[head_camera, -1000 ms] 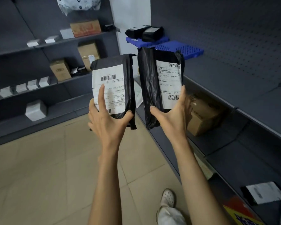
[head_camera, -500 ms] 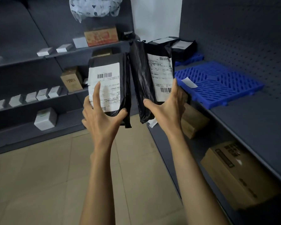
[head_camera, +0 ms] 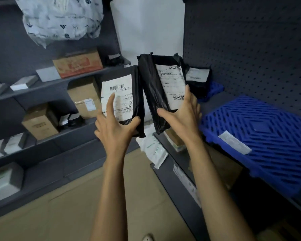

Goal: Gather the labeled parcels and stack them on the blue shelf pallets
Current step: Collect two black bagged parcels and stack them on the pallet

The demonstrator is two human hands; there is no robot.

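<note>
Head view: left hand (head_camera: 117, 126) clamps left parcel (head_camera: 122, 100), rising at 12 o'clock; right hand (head_camera: 182, 113) clamps right parcel (head_camera: 161, 91) likewise; blue pallet (head_camera: 261, 134) at 3 o'clock.

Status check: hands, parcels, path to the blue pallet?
Left hand gripping one black labeled parcel, right hand gripping another. Both held upright, off the shelf. Near blue pallet bare except a loose label slip.

Two parcels side by side: left parcel (head_camera: 127, 94) in left hand (head_camera: 116, 129), right parcel (head_camera: 161, 87) in right hand (head_camera: 182, 117). Pallet (head_camera: 261, 141) on shelf (head_camera: 214, 103) at right; third parcel (head_camera: 197, 79) behind.
</note>
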